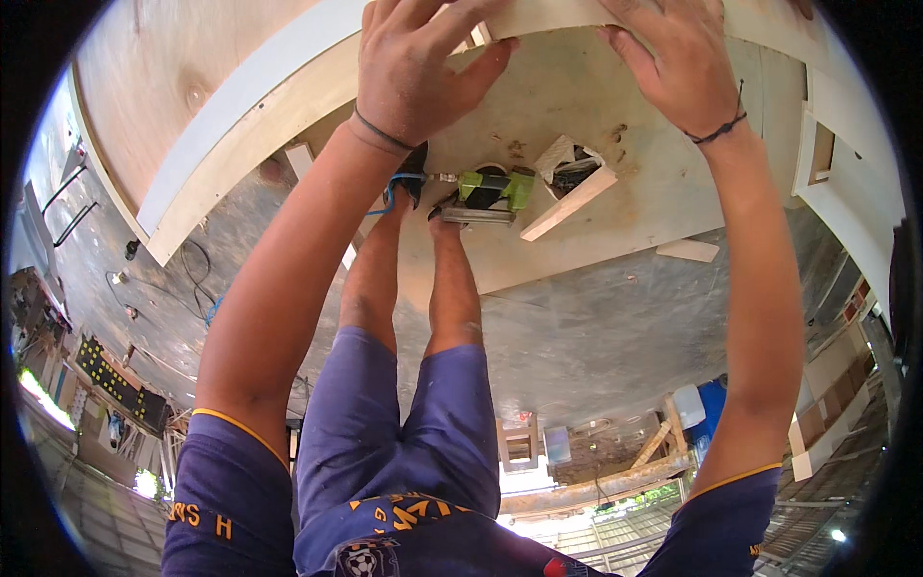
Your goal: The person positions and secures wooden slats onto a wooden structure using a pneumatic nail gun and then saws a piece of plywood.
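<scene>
Board first: the pale board [553,14] is at 12 o'clock, spanned across the top of the view, with one arm of it run down toward 10. Its bow can't be trusted; straight edges are bent by the lens.

Grip state: left grip [418,77] is placed on the board just left of 12, thumb apart from the fingers and laid by the near edge. Right grip [678,67] is set at 1 o'clock, thumb likewise spread toward the edge. Fingertips are cut off by the frame on both sides, so whether either is clamped or merely rested can't be told.

Handling, judged by eye: stiff wood, probably light for its length but awkward, since leverage is gained by any far end left unsupported. Not slippery when dry, though dust could cost some friction. Thin edges and corners should be treated as chip- and splinter-prone.

Hold: best taken with hands well apart, thumbs on the near edge, fingers over the far side, corners avoided.

Footing to be watched: the green nailer [519,189] is left near the feet, below 12; the torn box [577,154] and wood strip [569,204] are found at 1.
</scene>
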Motion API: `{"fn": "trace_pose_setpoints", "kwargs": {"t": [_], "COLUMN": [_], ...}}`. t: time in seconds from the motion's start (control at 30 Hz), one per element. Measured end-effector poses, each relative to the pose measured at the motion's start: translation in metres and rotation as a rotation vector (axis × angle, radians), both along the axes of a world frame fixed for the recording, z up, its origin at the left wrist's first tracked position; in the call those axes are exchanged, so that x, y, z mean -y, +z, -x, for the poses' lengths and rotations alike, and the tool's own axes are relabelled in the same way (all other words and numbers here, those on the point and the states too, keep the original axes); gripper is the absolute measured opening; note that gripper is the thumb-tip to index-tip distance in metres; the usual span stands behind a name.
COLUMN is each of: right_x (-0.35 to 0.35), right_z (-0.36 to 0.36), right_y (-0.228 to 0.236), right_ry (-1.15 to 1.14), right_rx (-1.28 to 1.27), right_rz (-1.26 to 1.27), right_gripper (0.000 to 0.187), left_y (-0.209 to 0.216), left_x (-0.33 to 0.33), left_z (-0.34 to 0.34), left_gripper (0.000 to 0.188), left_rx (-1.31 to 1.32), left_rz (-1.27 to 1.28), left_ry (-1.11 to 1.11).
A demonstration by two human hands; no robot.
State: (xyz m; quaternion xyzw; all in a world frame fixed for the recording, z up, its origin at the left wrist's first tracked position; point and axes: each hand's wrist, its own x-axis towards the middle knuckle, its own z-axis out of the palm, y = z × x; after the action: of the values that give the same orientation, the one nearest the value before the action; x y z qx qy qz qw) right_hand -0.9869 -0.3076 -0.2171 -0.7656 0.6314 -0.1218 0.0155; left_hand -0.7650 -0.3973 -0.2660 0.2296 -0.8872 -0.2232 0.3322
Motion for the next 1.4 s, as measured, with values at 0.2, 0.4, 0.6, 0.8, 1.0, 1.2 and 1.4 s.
{"fn": "trace_pose_setpoints", "kwargs": {"t": [0.2, 0.4, 0.6, 0.8, 1.0, 1.2, 1.4], "right_x": [-0.005, -0.004, 0.001, 0.003, 0.005, 0.008, 0.011], "right_z": [-0.001, 0.004, 0.007, 0.005, 0.000, -0.002, 0.000], "right_y": [-0.009, -0.007, 0.000, 0.010, 0.016, 0.020, 0.011], "right_ry": [-0.023, -0.021, 0.010, -0.025, -0.054, -0.060, -0.011], "right_rx": [-0.094, -0.160, -0.106, 0.013, 0.001, 0.014, 0.023], "right_rz": [0.097, 0.093, 0.066, -0.025, -0.043, -0.080, -0.001], "right_gripper": [0.049, 0.050, 0.051, 0.049, 0.048, 0.048, 0.049], "left_y": [-0.005, -0.008, -0.007, -0.007, -0.005, -0.004, -0.004], "left_x": [0.001, -0.002, 0.000, 0.000, 0.001, 0.010, 0.013], "left_z": [0.000, 0.002, 0.004, 0.004, 0.001, -0.004, -0.005], "left_gripper": [0.048, 0.044, 0.044, 0.044, 0.047, 0.049, 0.049], "left_rx": [-0.048, -0.109, -0.112, -0.134, -0.082, -0.078, -0.068], "left_rz": [0.019, -0.043, -0.060, -0.082, -0.099, -0.124, -0.120], "left_ry": [-0.024, -0.017, -0.033, -0.041, -0.048, -0.129, -0.134]}}
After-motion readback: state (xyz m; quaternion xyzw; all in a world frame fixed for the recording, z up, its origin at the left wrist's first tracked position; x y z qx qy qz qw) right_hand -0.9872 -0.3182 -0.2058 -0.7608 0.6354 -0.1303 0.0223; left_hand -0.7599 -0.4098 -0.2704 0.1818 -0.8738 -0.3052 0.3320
